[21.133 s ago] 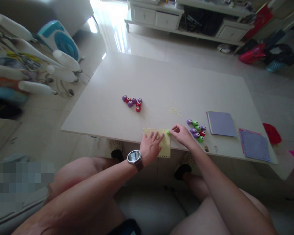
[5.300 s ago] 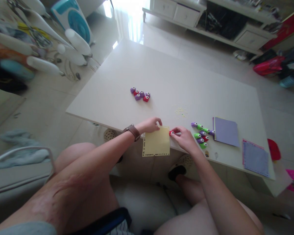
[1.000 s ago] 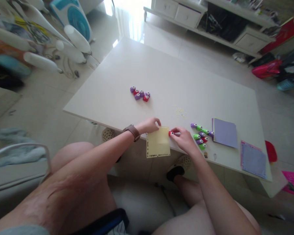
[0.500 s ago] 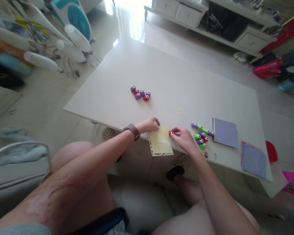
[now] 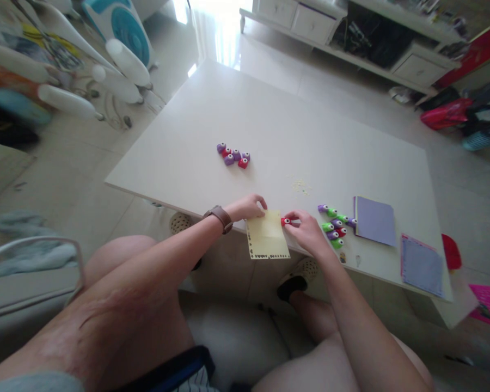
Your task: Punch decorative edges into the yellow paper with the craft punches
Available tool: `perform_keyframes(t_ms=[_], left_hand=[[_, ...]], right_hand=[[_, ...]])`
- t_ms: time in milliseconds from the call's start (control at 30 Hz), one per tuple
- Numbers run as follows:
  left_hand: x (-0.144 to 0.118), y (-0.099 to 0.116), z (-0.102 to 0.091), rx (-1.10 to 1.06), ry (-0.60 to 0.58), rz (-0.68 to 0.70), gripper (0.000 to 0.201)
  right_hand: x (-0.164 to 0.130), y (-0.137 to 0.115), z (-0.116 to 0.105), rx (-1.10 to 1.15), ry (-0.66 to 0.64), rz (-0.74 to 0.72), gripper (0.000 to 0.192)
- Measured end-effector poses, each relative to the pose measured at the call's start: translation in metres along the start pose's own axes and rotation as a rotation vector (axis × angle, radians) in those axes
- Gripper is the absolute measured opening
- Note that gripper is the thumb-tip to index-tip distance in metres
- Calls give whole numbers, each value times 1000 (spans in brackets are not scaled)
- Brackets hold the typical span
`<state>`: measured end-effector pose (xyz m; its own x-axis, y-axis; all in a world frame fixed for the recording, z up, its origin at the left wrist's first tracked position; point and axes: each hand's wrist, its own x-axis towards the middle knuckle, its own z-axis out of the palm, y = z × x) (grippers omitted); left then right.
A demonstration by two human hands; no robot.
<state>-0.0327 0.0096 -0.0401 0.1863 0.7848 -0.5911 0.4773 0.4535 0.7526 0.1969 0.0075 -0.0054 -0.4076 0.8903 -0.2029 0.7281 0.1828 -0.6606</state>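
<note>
Yellow paper (image 5: 267, 241) overhangs the white table (image 5: 212, 109), left hand (image 5: 248, 207) pinching it, right hand (image 5: 306, 231) gripping red punch (image 5: 285, 221).

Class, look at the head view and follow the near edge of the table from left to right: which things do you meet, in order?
Left hand → yellow sheet → red punch → right hand → cluster of green, purple and red punches → purple paper stack → blue-grey sheet.

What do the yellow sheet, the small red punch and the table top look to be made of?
Yellow sheet: thin matte paper, its edges pierced with small holes. Red punch at the right hand: probably moulded plastic, bright and smooth. Table top: smooth, faintly glossy white board, maybe laminate; uncertain.
</note>
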Motion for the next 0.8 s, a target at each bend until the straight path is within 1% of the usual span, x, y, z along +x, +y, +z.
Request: perform_keyframes(t_ms=[433, 800], left_hand=[[-8, 7, -2, -28, 3, 20, 29], [-4, 7, 5, 36, 18, 82, 29]], right_hand=[[0, -2, -1, 26, -7, 18, 8], [0, -2, 0, 15, -4, 0, 8]])
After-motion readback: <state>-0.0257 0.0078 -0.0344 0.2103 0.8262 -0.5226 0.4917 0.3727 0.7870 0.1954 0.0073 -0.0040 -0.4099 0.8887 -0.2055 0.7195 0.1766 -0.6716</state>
